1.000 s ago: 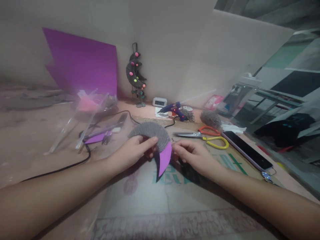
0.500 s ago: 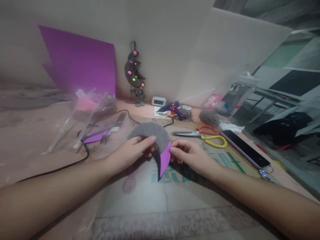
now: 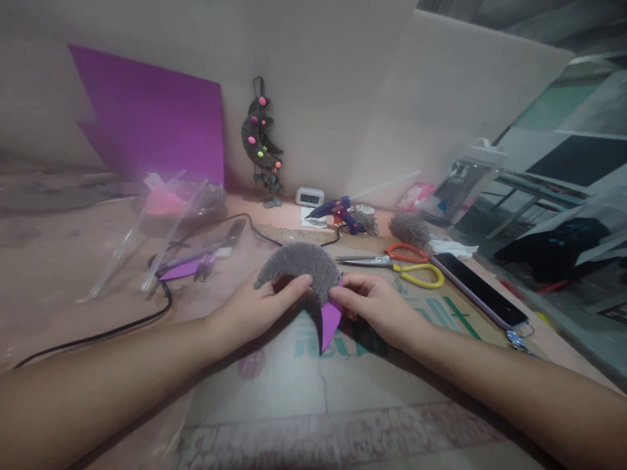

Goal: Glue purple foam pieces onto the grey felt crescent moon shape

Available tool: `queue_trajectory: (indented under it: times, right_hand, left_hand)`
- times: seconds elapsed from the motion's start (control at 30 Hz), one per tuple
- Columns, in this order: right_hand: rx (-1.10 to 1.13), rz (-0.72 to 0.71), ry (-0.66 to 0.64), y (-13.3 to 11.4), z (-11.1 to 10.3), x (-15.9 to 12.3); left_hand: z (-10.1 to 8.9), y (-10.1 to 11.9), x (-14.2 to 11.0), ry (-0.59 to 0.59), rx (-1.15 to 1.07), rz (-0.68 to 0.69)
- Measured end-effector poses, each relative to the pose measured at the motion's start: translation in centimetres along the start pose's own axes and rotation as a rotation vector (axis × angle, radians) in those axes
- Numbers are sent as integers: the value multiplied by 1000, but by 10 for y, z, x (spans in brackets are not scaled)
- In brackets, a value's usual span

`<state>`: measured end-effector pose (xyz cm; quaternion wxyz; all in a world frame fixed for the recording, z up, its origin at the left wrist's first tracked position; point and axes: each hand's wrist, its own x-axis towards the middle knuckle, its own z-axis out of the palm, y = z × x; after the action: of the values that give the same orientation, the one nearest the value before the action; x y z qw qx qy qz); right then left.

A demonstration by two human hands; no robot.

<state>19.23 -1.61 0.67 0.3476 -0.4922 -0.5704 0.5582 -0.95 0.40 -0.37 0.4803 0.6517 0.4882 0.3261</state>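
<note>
Holding a gray yarn-wrapped purple crescent [image 3: 304,262] at center frame, our left hand [image 3: 277,297] grips its inner curve; our right hand [image 3: 365,300] pinches near its lower tip.

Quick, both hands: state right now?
Left hand: closed, pinching the gray-wrapped crescent by its inner edge.
Right hand: closed, fingers and thumb at the crescent's other side, by the purple tip.

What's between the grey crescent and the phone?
In the head view, scissors lie between the crescent and the phone; the right hand, at the crescent's purple end, is partly between too.
</note>
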Motion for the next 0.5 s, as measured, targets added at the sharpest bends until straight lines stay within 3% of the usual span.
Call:
queue_trajectory:
  times: [0.17,0.5]
  right_hand:
    - [-1,9,23,2,0,-1]
    - [-90,-58,4,3,-2,1]
  left_hand:
    - [1,4,-2,-35,13,117]
    - [1,1,1,-25,17,78]
